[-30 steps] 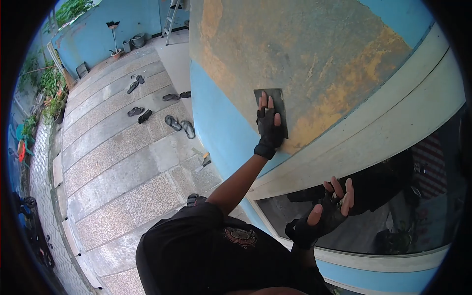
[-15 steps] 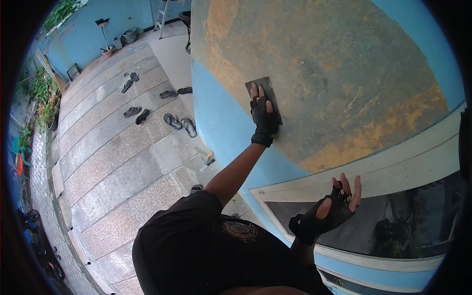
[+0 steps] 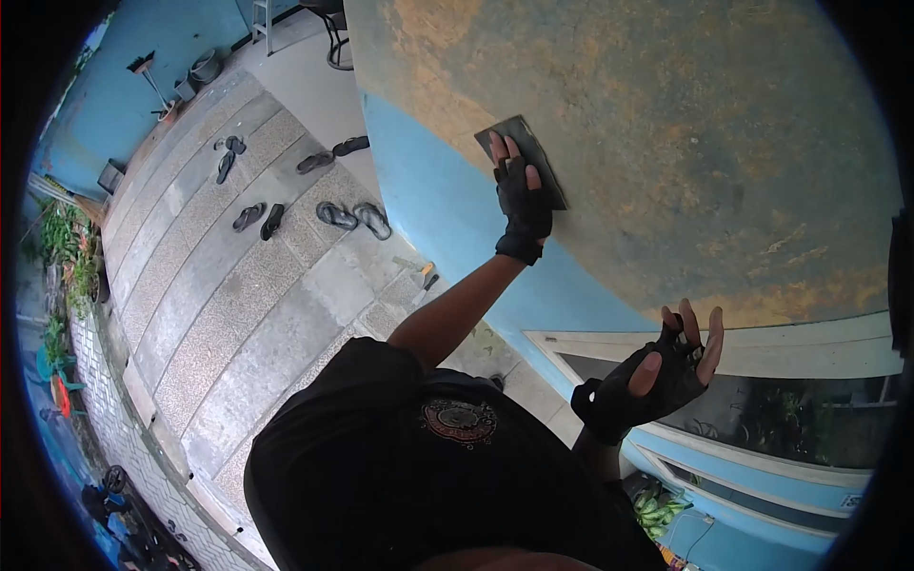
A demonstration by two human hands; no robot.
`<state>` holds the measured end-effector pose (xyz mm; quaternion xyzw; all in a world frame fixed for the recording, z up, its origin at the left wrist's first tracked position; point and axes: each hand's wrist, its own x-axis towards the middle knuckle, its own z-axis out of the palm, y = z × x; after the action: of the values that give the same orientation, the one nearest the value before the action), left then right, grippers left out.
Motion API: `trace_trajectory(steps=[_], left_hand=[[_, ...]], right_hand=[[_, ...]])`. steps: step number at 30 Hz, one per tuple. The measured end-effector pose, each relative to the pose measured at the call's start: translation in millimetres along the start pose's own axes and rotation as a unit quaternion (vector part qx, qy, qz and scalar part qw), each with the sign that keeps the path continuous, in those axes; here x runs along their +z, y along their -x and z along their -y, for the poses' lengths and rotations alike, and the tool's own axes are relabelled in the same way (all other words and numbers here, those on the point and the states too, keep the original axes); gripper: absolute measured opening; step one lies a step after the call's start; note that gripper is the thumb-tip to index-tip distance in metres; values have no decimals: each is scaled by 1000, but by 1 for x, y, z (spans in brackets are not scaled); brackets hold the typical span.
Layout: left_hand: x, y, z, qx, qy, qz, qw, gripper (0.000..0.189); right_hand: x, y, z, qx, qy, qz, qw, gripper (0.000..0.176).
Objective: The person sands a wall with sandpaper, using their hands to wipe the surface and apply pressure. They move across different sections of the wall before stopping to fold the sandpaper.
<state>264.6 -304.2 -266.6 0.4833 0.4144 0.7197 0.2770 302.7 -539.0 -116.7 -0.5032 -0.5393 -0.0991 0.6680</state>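
My left hand (image 3: pixel 524 198), in a black fingerless glove, presses a dark grey sheet that looks like sandpaper (image 3: pixel 546 164) flat against the wall. Its fingers and thumb lie over the sheet, covering part of it. Under and around the sheet is a rough grey-and-ochre patch (image 3: pixel 685 171) on the blue wall (image 3: pixel 419 171); the sheet sits by the patch's left border. My right hand (image 3: pixel 657 381), gloved the same way, hovers in front of the window frame with fingers apart and nothing in it.
Several sandals (image 3: pixel 335 216) lie on the paved floor (image 3: pixel 248 324) to the left. A scraper-like tool with an orange part (image 3: pixel 427 276) lies near the wall's foot. A window (image 3: pixel 762 409) is at right, a leafy plant (image 3: pixel 657 509) below. A broom (image 3: pixel 152 81) and a ladder (image 3: pixel 262 24) stand far back.
My view has shifted, bringing the plant below the window into sight. The left hand and sheet appear slightly higher and farther right. The right hand stays raised with its fingers apart.
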Motion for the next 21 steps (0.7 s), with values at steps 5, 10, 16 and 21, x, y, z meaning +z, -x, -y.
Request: trace_trajectory(steps=[5,10,16,21], left_hand=[[-2,50,-10,10,9,104,994,75],[-21,-52,23,44,-87,-9,995,72],[5,57,35,141,-108,77,981,71],[-11,-73,21,106,-74,-66,989,77]], right_hand=[[28,5,3,38,-5,14,999,78],[31,-12,-8,30,-11,-7,999,85],[43,-22,-35,19,-45,36,998,75],[39,-38,-51,-82,-71,109,988,69]])
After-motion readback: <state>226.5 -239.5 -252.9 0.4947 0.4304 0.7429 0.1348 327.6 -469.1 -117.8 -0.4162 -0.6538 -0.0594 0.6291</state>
